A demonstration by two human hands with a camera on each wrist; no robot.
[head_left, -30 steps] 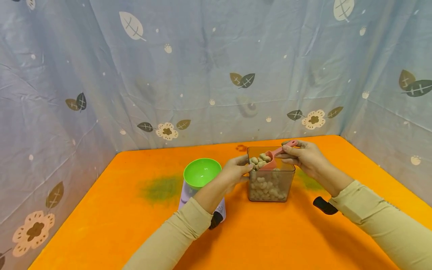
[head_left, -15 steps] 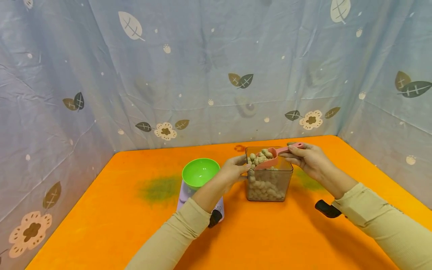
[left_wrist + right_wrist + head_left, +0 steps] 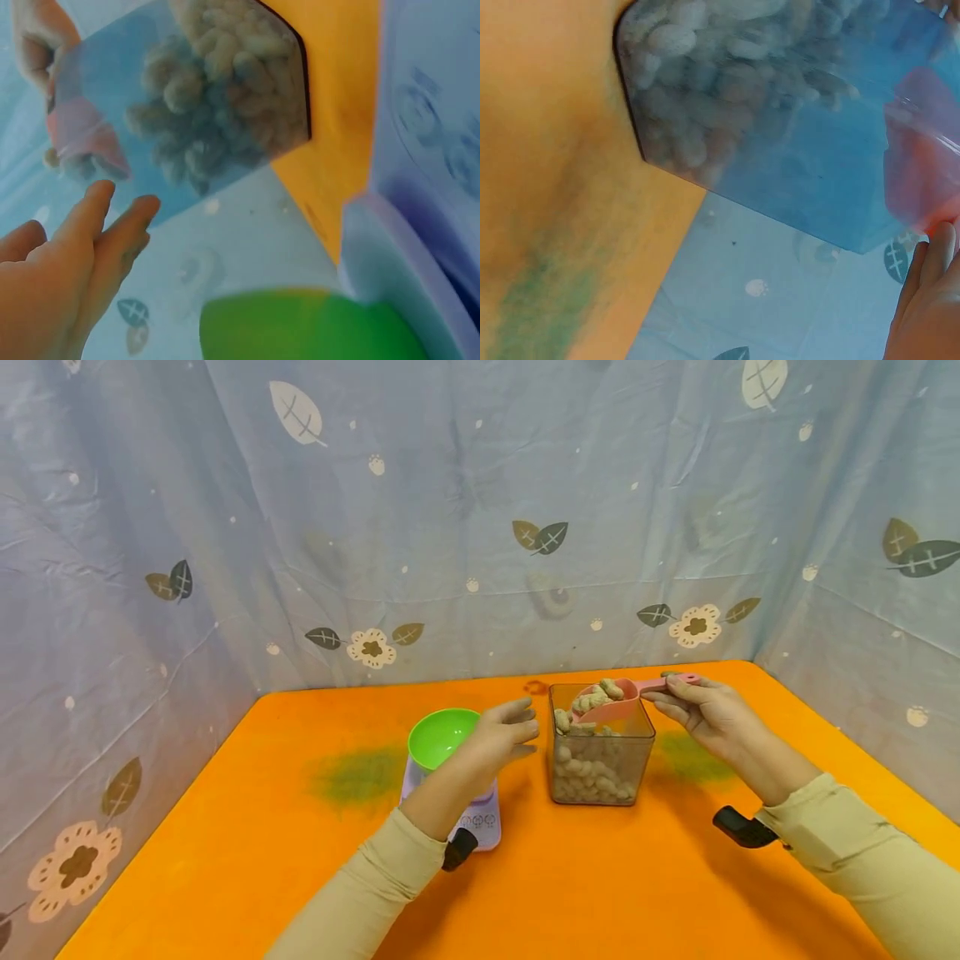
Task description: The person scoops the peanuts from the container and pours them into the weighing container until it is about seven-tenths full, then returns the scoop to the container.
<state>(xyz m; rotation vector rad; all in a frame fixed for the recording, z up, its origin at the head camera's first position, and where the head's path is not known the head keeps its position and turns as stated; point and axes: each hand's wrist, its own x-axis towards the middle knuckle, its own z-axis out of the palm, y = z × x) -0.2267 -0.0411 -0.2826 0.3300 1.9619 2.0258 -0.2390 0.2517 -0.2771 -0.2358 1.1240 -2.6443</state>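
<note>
Orange tabletop [image 3: 577, 877] gaps left grip [image 3: 497, 742] from box edge [image 3: 603, 737].

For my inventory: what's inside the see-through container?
Peanuts in their shells fill the lower part of the container; the pink scoop, carrying some, is at its mouth. Anything deep in the heap is hidden.

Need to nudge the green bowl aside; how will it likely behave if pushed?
The green bowl looks light for its size: thin rim, nothing showing inside. Its glossy surface may make it slippery to hold. Pushed near the rim, it could tip, since it sits raised on the purple base.
</note>
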